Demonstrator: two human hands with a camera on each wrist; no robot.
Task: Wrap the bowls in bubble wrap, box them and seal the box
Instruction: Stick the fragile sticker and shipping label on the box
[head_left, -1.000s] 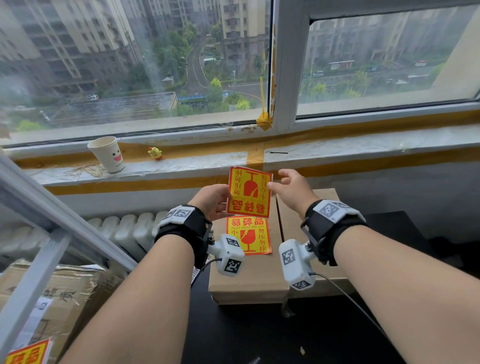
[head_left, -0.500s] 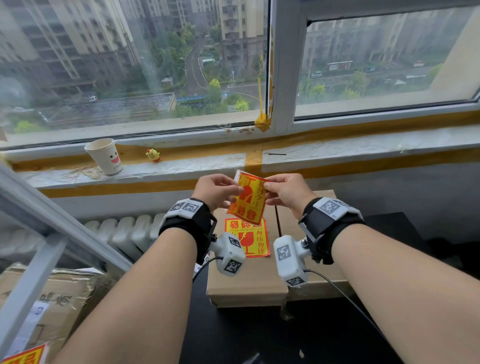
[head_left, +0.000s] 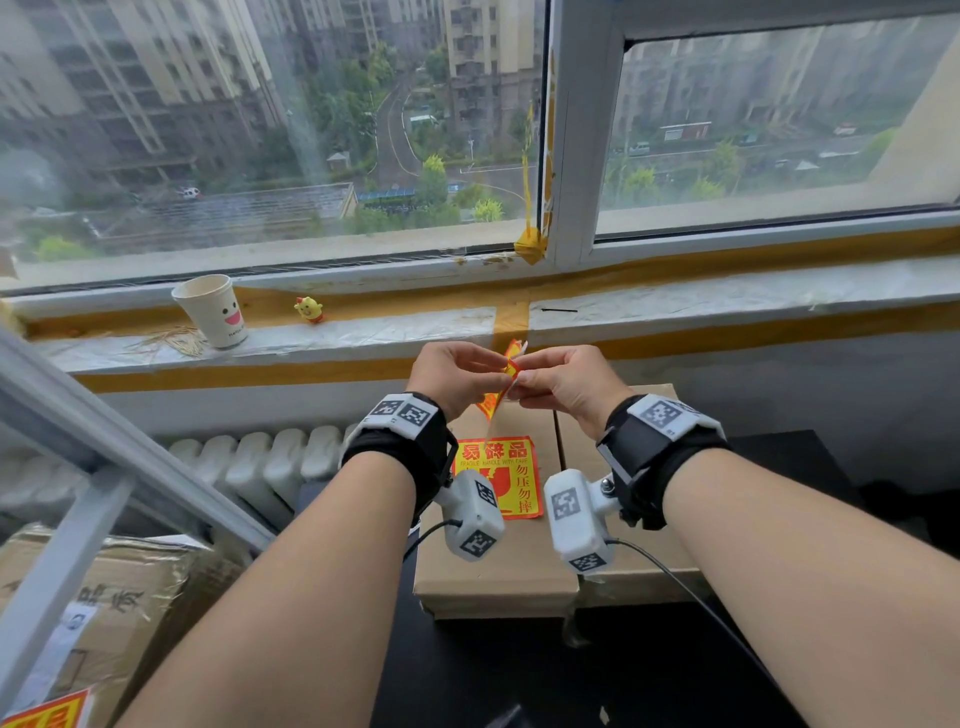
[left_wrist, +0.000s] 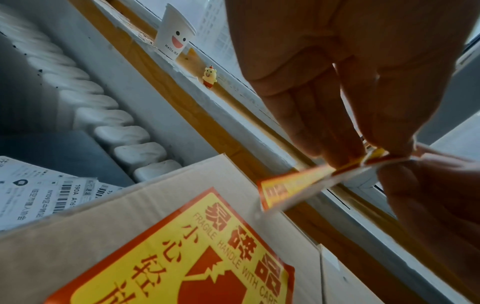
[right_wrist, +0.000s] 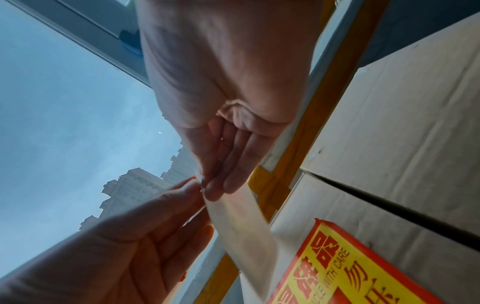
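Peeling is the step in hand, as judged: a second fragile sticker (head_left: 503, 387) is held up edge-on above the closed box (head_left: 498, 561), pinched at its top corner between both hands. The left hand (head_left: 454, 376) has thumb and forefinger closed on the printed red-and-yellow layer; the remaining fingers (left_wrist: 306, 123) are extended and hold nothing. The right hand (head_left: 566, 387) is pinched on the pale backing layer (right_wrist: 244, 224), which hangs down loose in the right wrist view. Whether the two layers are fully split at the corner cannot be told.

One fragile label (head_left: 500, 475) is already stuck flat on the box top. No bowls or bubble wrap are seen; presumably already inside, so the task is judged late-stage, with labelling after sealing. A second carton (head_left: 631, 561) sits touching the box on its right side.

Next move, as judged: the layers are to be pulled apart slowly from the corner, the adhesive face kept off the fingers, then the sticker laid flat on bare cardboard and pressed down. Risk: the thin sticker curling onto itself.

Surroundings: both boxes rest on a dark counter (head_left: 519, 670) under a window. On the sill (head_left: 675, 301), taped in yellow, a paper cup (head_left: 213, 312) with a smiley face and a small yellow figurine (head_left: 309, 309) stand well apart from the hands. A white radiator (head_left: 260, 462) is below the sill at left; another carton (head_left: 119, 597) lies at lower left.
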